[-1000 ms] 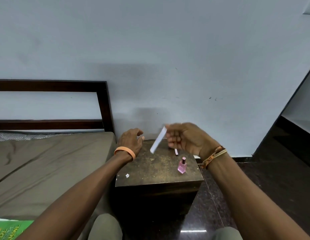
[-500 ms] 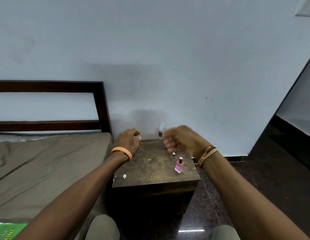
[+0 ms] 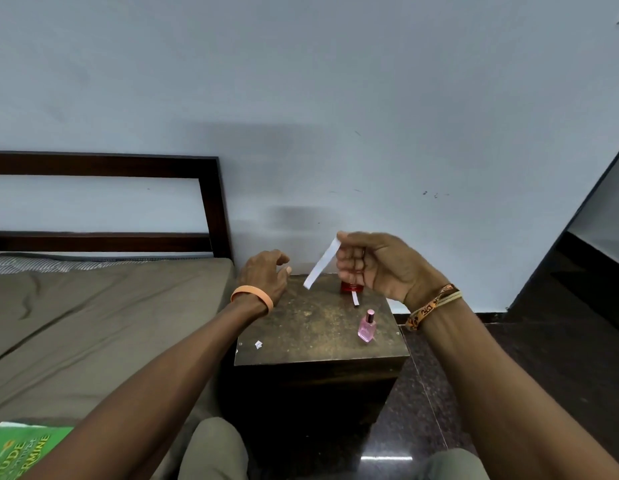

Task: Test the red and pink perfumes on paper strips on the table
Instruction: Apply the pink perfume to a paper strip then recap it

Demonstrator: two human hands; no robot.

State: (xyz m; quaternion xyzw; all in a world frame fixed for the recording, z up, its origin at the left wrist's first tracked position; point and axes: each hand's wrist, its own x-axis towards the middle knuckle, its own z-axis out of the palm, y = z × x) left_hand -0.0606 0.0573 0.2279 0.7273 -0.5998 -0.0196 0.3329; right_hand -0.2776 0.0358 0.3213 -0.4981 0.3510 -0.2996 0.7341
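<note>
Above the table's far edge, my right hand pinches a flat white paper strip by its top end, and the strip hangs slanting left. Beneath those curled fingers stands the red perfume bottle, only its glossy base visible; contact cannot be determined. A second narrow strip lies flat before it. The pink glass bottle stands upright near the table's right edge. My left hand hovers over the far left corner, loosely curled and holding nothing. The tabletop is square, worn and mottled brown.

The bench is wood with a worn, mottled matt top; the strip is thin white paper. The pink perfume bottle looks glossy and clear, the floor polished dark stone.
</note>
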